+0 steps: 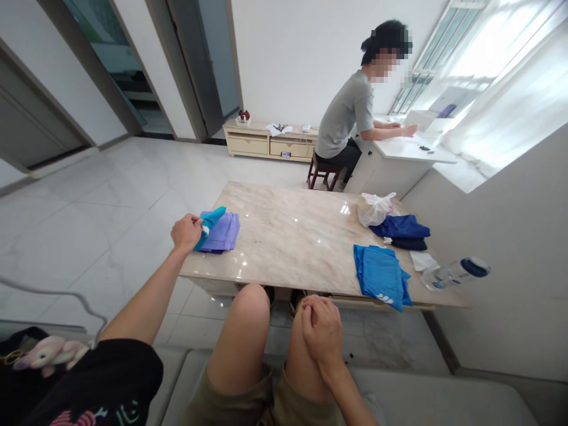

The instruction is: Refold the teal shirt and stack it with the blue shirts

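Observation:
At the left end of the marble-topped table (284, 236), my left hand (186, 232) pinches a folded teal cloth (215, 219) with a small white patch on it. The teal cloth lies over a folded purple cloth (227, 231), and a darker purple layer shows under that. My right hand (323, 331) rests on my right knee, its fingers loosely bent over it and nothing held. Nearest to it on the table is a folded blue garment (381, 272) with white marks, hanging slightly past the front edge.
A clear bottle (455, 273) with a dark blue lid lies tilted at the right end. Navy folded clothes (402, 228), a white plastic bag (375, 208) and white paper (423, 261) are beside it. Beyond, a person (344, 112) sits on a stool at a white desk (412, 148).

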Action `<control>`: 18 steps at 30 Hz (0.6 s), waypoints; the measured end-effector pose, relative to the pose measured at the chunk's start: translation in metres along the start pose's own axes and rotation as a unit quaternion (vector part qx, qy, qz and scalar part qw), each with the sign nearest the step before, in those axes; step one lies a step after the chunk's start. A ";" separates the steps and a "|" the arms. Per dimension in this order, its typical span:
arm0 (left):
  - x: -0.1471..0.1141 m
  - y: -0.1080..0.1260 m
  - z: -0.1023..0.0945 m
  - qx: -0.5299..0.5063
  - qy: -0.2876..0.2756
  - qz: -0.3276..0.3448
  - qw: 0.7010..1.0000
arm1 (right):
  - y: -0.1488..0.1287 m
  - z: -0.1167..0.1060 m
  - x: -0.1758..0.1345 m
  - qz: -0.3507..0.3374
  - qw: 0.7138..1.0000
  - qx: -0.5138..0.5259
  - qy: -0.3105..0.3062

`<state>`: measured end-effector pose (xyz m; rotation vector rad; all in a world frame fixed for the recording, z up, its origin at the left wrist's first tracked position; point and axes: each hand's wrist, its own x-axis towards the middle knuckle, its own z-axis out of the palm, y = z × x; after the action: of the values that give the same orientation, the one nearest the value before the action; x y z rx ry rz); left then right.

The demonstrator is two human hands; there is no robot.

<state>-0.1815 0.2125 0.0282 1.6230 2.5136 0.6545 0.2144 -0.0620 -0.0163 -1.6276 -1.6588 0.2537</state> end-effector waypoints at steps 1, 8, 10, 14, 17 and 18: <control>-0.005 0.005 -0.014 -0.032 0.025 0.011 0.999 | -0.001 -0.001 0.001 0.002 1.000 -0.004 -0.004; -0.121 0.063 -0.078 -0.485 -0.041 0.043 0.873 | -0.011 0.005 -0.003 0.005 0.997 -0.081 -0.014; -0.173 0.076 -0.090 -0.566 -0.097 0.057 0.817 | -0.020 0.007 -0.008 -0.017 0.995 -0.101 -0.014; -0.258 0.080 -0.113 -0.616 -0.190 0.073 0.761 | -0.045 0.006 -0.019 -0.042 0.997 -0.057 0.005; -0.287 0.073 -0.127 -0.622 -0.239 0.074 0.742 | -0.063 -0.001 -0.022 0.016 0.999 0.013 0.046; -0.292 0.070 -0.132 -0.624 -0.247 0.075 0.738 | -0.068 -0.005 -0.021 0.031 0.997 0.040 0.053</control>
<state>-0.0326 -0.0618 0.1279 1.1388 1.0012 1.2842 0.1636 -0.0938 0.0219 -1.6066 -1.5030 0.2572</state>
